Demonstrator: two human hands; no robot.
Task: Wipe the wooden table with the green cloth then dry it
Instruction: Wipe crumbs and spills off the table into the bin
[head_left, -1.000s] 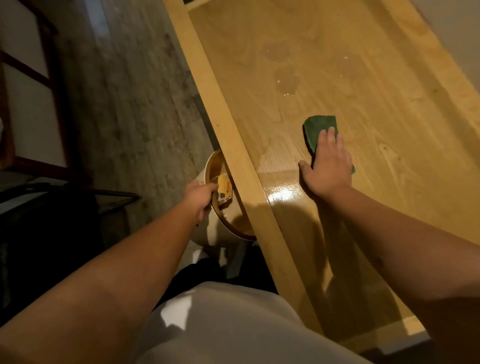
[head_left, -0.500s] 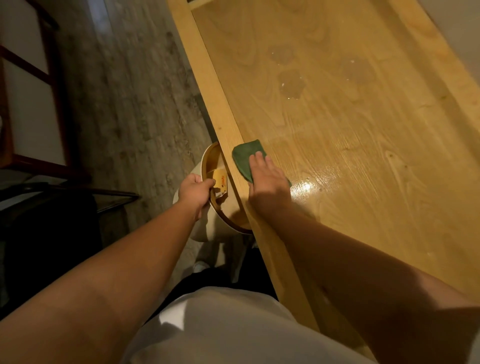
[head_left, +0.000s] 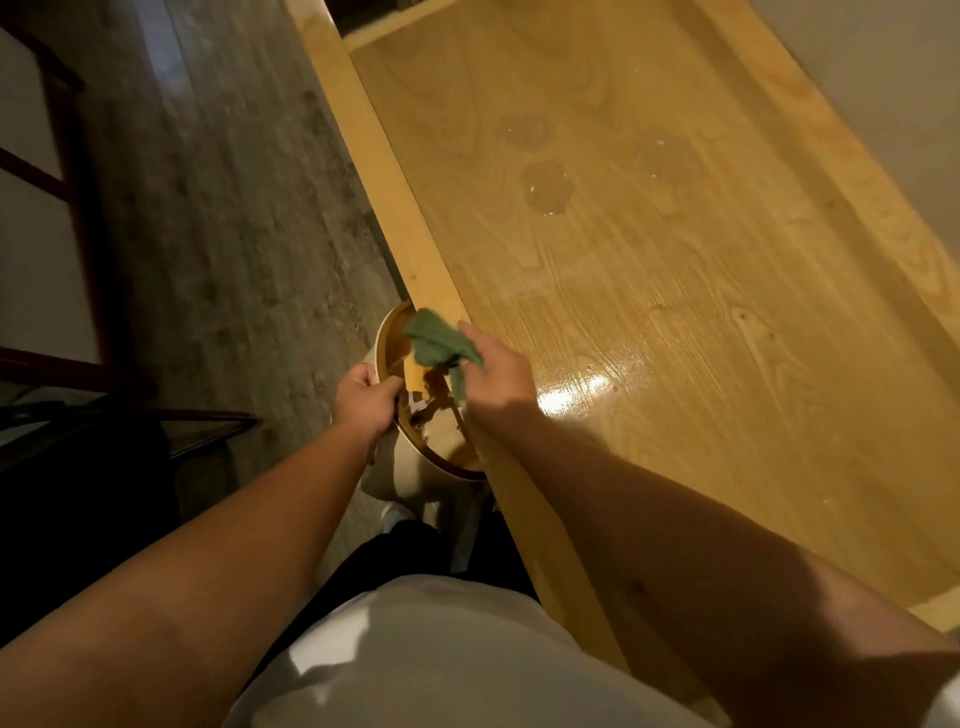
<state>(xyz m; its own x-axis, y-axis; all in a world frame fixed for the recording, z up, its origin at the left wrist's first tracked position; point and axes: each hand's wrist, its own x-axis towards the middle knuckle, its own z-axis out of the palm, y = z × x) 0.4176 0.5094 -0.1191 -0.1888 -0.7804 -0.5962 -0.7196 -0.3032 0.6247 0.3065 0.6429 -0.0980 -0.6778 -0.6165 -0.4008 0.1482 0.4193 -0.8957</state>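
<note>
The green cloth (head_left: 439, 345) hangs bunched from my right hand (head_left: 493, 371), just past the left edge of the wooden table (head_left: 701, 338) and over a round white bin (head_left: 415, 467). My left hand (head_left: 366, 400) grips the near rim of that bin, which is held against the table's edge. Inside the bin I see scraps, one of them pale yellow. The tabletop is glossy and wet near my right hand, and a few water puddles (head_left: 548, 187) lie farther along it.
The grey plank floor (head_left: 223, 234) runs along the table's left side. Dark red furniture legs (head_left: 67, 171) stand at the far left, and a dark glass-topped piece (head_left: 104, 431) sits by my left arm. A pale wall (head_left: 883, 104) borders the table on the right.
My right hand slid the cloth from the middle of the table leftward to its edge, then lifted it off over the bin. The left hand kept its grip on the bin.
</note>
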